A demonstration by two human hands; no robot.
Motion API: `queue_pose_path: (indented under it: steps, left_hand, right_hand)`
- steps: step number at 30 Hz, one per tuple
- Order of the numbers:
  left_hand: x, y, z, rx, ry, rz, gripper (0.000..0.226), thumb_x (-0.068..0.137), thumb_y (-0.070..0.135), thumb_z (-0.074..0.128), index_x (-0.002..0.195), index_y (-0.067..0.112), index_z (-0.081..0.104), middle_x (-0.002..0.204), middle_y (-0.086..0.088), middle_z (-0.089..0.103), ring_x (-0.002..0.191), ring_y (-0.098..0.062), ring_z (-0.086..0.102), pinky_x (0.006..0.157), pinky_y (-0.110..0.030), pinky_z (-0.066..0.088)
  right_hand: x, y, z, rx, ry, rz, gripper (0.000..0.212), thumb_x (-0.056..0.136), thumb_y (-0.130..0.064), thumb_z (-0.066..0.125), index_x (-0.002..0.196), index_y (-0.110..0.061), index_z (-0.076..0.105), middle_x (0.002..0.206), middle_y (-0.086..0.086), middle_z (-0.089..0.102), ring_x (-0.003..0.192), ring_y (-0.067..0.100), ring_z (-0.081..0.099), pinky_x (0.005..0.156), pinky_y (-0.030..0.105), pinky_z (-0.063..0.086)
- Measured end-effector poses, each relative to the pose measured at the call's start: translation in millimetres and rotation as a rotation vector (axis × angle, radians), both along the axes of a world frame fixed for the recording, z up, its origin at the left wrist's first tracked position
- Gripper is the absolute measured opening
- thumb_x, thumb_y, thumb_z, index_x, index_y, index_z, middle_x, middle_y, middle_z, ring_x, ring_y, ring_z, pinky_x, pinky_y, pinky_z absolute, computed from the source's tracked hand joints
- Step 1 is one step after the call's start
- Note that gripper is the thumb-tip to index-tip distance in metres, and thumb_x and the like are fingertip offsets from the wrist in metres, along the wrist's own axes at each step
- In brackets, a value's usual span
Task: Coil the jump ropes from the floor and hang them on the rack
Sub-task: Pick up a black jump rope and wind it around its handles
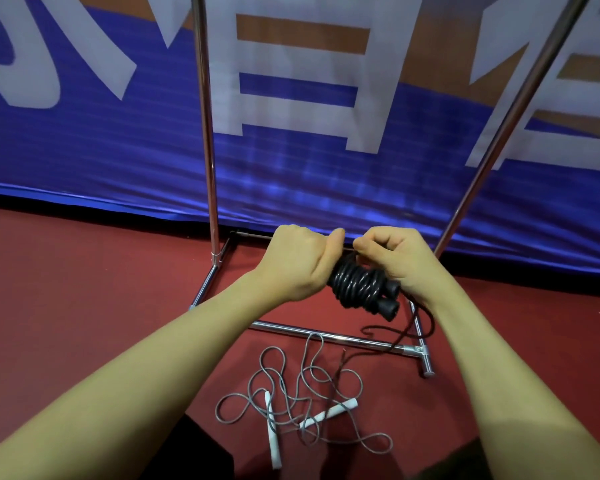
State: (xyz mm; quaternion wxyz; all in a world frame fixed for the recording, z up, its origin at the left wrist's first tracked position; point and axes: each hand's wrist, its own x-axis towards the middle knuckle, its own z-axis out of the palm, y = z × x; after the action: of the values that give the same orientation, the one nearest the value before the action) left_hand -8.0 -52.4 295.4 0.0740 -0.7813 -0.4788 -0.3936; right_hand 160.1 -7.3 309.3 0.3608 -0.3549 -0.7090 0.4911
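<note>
Black rope (pixel 359 287) (coiled) between both hands' fingers (pixel 368 244)

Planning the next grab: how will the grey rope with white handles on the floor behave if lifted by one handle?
The grey rope lies in loose tangled loops, so it is probably floppy and would trail, perhaps snagging on itself. Its white handles look rigid and round, so they may roll if nudged. The cord is thin, so likely light.
</note>
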Motion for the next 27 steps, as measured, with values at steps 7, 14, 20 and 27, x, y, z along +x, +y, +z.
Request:
queue_pose_path:
  steps: [7,14,20,27]
  left_hand:
    - [12,1,19,-0.254,-0.629,0.138,0.044,0.094,0.028,0.022,0.051,0.021,0.02,0.039,0.001,0.024,0.05,-0.024,0.022,0.055,-0.037,0.018]
    - [-7,18,18,-0.282,-0.477,0.494,0.024,0.093,-0.002,0.043,0.073,0.009,0.036,0.072,-0.016,0.054,0.07,-0.041,0.043,0.061,-0.032,0.015]
    - [-18,26,12,-0.417,-0.322,0.661,0.018,0.096,0.001,0.032,0.078,0.006,0.035,0.089,-0.02,0.05,0.082,-0.037,0.041,0.064,-0.034,0.022]
    - [-23,26,3,-0.418,-0.161,0.776,0.042,0.097,-0.003,0.029,0.138,-0.009,0.029,0.115,-0.026,0.055,0.106,-0.045,0.053,0.073,-0.046,0.044]
  right_hand:
    - [-6,0,-3,0.042,0.015,0.03,0.035,0.09,-0.029,0.057,0.055,-0.023,0.059,0.045,0.0,0.035,0.038,0.009,0.031,0.039,0.019,0.028]
    - [-14,-6,-6,-0.029,-0.06,0.136,0.035,0.102,-0.017,0.038,0.076,-0.012,0.061,0.049,-0.011,0.033,0.044,0.006,0.028,0.046,0.022,0.03]
    - [-23,-19,-1,0.031,-0.195,0.255,0.028,0.1,-0.016,0.045,0.079,-0.014,0.063,0.05,-0.012,0.037,0.048,0.006,0.033,0.051,0.024,0.036]
    - [-26,-25,-2,0.24,-0.323,0.311,0.02,0.094,-0.02,0.057,0.081,-0.008,0.067,0.061,0.008,0.046,0.058,0.008,0.039,0.056,0.031,0.034]
